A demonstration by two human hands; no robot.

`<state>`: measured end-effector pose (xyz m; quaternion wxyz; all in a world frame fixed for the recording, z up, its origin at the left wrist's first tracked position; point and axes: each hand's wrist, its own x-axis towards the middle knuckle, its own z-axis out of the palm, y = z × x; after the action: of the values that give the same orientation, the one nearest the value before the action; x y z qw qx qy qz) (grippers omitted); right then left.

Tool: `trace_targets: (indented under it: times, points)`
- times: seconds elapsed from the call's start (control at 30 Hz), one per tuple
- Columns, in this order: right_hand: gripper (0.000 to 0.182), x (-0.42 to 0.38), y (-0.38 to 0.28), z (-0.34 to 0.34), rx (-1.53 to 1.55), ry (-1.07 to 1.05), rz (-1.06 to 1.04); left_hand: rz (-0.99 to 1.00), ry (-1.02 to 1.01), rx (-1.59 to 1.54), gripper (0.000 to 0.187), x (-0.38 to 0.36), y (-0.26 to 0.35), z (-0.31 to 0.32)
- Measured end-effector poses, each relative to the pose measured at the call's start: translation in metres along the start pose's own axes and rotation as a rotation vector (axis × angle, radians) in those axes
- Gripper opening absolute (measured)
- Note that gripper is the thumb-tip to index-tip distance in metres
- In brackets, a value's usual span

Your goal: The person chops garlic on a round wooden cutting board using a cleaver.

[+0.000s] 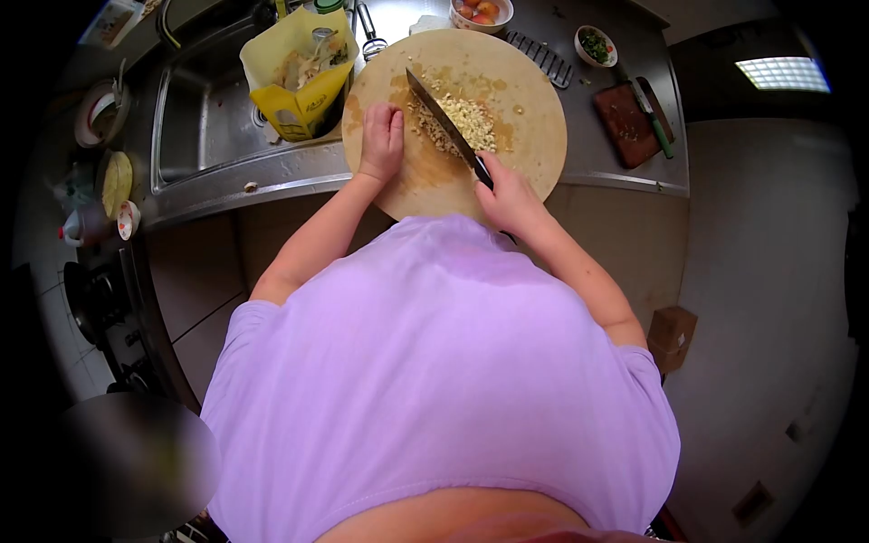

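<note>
A large round cutting board (529, 109) lies on the metal counter. Chopped pale pieces (471, 122) are heaped near its middle. My right hand (511, 195) is wrapped round the black handle of a long knife (439, 110), whose blade lies slantwise over the heap with its tip toward the upper left. At the board's left side rests my left hand (383, 143), fingers curled together; no object shows in it.
Left of the board are a yellow bag (303, 110) of scraps and a sink (204, 113). Behind it stand a bowl of reddish round food (482, 14) and a peeler (369, 36). To the right are a bowl of chopped greens (596, 45) and a brown board (625, 127) with a green-handled knife (654, 118).
</note>
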<state>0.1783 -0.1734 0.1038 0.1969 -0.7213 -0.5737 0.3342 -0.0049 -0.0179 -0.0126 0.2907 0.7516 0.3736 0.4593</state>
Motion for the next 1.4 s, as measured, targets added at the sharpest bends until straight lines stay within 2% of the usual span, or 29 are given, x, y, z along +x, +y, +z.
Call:
trace_targets:
  times: [0.17,0.57,0.7,0.9,1.0,1.1,1.27,1.4]
  points:
    - [0.041,-0.003,-0.001,0.006,0.041,0.047,-0.111,-0.006,-0.012,0.004,0.009,0.000,-0.002,0.001]
    - [0.039,0.001,-0.001,0.001,0.021,0.030,-0.029,0.010,-0.014,-0.003,0.008,0.004,-0.002,0.000]
    - [0.039,-0.001,-0.005,0.006,0.048,0.042,-0.084,0.029,0.000,0.010,0.008,0.003,0.000,0.001]
    - [0.044,-0.003,-0.002,0.005,0.042,0.013,-0.037,0.030,-0.015,0.008,0.007,0.001,-0.002,0.000]
    - [0.046,-0.006,0.004,0.002,0.061,0.071,0.005,0.027,-0.013,0.010,0.007,0.002,-0.001,0.000]
    - [0.047,-0.001,0.018,0.002,-0.018,0.042,0.060,0.031,-0.018,0.011,0.006,0.001,0.000,0.000]
    - [0.047,-0.010,0.001,-0.015,0.079,0.050,0.091,0.031,-0.013,0.014,0.006,0.002,0.000,0.000]
    - [0.046,-0.006,0.015,-0.008,0.080,0.086,0.092,0.031,-0.021,0.018,0.006,0.001,0.000,0.000]
